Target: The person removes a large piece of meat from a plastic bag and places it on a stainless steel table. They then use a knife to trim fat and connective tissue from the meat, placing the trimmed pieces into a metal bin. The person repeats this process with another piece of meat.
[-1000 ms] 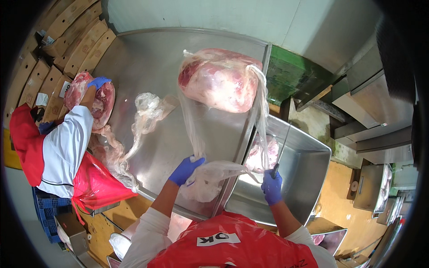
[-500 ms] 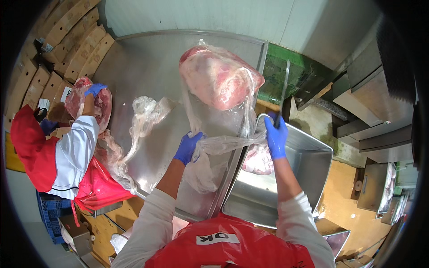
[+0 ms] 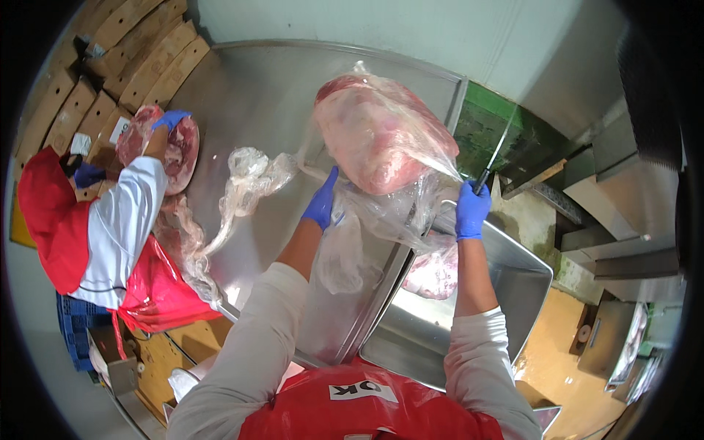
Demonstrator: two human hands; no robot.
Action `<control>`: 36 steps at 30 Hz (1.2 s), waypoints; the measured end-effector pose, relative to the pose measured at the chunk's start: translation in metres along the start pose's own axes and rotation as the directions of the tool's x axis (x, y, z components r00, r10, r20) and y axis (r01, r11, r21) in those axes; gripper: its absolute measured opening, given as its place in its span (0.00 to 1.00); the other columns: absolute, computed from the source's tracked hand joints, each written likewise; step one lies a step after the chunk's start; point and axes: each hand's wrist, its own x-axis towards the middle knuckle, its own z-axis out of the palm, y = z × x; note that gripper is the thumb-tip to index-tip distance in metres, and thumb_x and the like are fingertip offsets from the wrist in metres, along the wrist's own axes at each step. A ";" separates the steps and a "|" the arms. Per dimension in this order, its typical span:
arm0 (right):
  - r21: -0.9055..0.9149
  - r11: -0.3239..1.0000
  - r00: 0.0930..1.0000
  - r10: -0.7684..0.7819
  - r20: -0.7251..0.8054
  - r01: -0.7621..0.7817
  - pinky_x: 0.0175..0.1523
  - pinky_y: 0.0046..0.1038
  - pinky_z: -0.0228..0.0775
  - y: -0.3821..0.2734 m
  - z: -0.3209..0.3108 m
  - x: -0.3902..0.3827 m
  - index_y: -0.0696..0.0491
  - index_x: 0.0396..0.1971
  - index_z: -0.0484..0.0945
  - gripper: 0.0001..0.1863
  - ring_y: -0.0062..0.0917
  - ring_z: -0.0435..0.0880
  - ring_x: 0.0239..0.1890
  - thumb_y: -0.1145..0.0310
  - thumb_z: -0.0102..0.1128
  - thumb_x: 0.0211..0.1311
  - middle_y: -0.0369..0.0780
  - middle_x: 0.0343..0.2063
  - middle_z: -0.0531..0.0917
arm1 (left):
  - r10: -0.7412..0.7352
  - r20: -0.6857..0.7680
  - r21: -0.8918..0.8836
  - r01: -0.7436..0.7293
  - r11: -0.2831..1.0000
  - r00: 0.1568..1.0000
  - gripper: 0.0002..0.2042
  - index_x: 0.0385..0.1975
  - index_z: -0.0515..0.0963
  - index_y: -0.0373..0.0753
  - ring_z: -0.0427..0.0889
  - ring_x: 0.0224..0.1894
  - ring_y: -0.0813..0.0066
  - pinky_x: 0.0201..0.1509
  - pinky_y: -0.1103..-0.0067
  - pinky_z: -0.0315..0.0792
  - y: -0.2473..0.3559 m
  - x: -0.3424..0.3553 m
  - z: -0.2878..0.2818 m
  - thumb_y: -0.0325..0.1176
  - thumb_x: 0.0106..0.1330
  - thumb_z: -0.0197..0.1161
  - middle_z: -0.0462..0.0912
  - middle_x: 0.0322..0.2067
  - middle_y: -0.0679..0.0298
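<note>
Surroundings: steel-topped table with raised rim (image 3: 242,81); brown cardboard boxes (image 3: 158,73), stacked at far left; blue plastic crate (image 3: 79,323), lower left; deep rectangular steel tub (image 3: 506,293), just beside the table's right edge, containing a pale pink piece of meat (image 3: 433,273). On the table, left of centre, a crumpled length of clear plastic film (image 3: 246,180). At left, a co-worker in red headwear and white sleeves (image 3: 121,227), one blue-gloved hand (image 3: 172,119) on a red cut of meat (image 3: 180,155).

Obscured: the tub's meat is partly covered by the right forearm; boxes are cut off by the dark lens rim; the large meat's underside is out of sight.

Principal item: large rounded piece of meat, pink with whitish fat (image 3: 381,136), on the table near its right edge, redder at upper left, glossy under clear plastic wrapping (image 3: 433,158) drawn taut toward the right.

Hands: left hand, blue-gloved (image 3: 320,202), against loose hanging plastic below the meat; whether its fingers close cannot be told. Right hand, blue-gloved (image 3: 473,213), clenched round a long-bladed knife with a black handle (image 3: 482,180), blade pointing up and right; the taut plastic runs to this hand.
</note>
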 end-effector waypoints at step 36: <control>-0.038 0.999 0.891 0.012 0.454 0.006 0.25 0.21 0.62 -0.046 0.076 0.048 0.54 0.33 0.78 0.03 0.12 0.69 0.20 0.74 0.57 0.61 0.28 0.20 0.74 | 0.227 0.092 0.318 -0.245 0.916 0.970 0.15 0.51 0.78 0.31 0.80 0.48 0.71 0.53 0.74 0.74 -0.024 0.052 0.007 0.34 0.74 0.51 0.83 0.48 0.59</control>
